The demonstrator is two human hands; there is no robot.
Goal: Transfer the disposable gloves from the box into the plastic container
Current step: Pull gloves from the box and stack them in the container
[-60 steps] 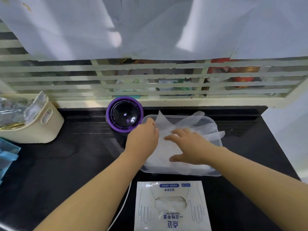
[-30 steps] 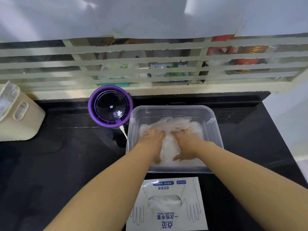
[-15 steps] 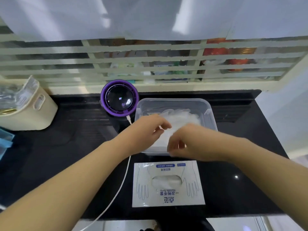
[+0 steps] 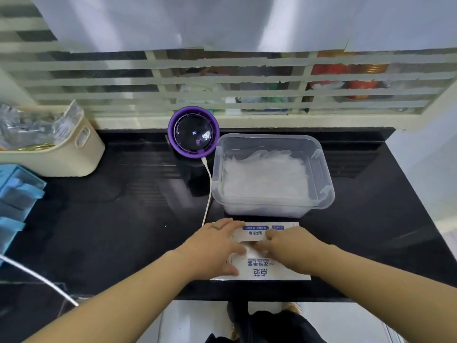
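Observation:
A flat white glove box (image 4: 262,267) with blue print lies at the front edge of the black counter. My left hand (image 4: 215,246) rests flat on its left part, fingers spread. My right hand (image 4: 284,243) sits over the box's middle opening with fingertips curled down, pinching a bit of thin white glove (image 4: 248,249) there. Just behind the box stands the clear plastic container (image 4: 324,174), holding a crumpled heap of translucent gloves (image 4: 267,174). Neither hand touches the container.
A round purple device (image 4: 193,131) stands left of the container, its white cable (image 4: 209,189) running toward the box. A cream basket (image 4: 74,149) of packets and blue items (image 4: 14,194) occupy the left. A slatted window runs behind; the counter edge is right under my forearms.
Both hands left the container, where they pressed the gloves down, and came back to the glove box. The gloves now lie flat inside the container.

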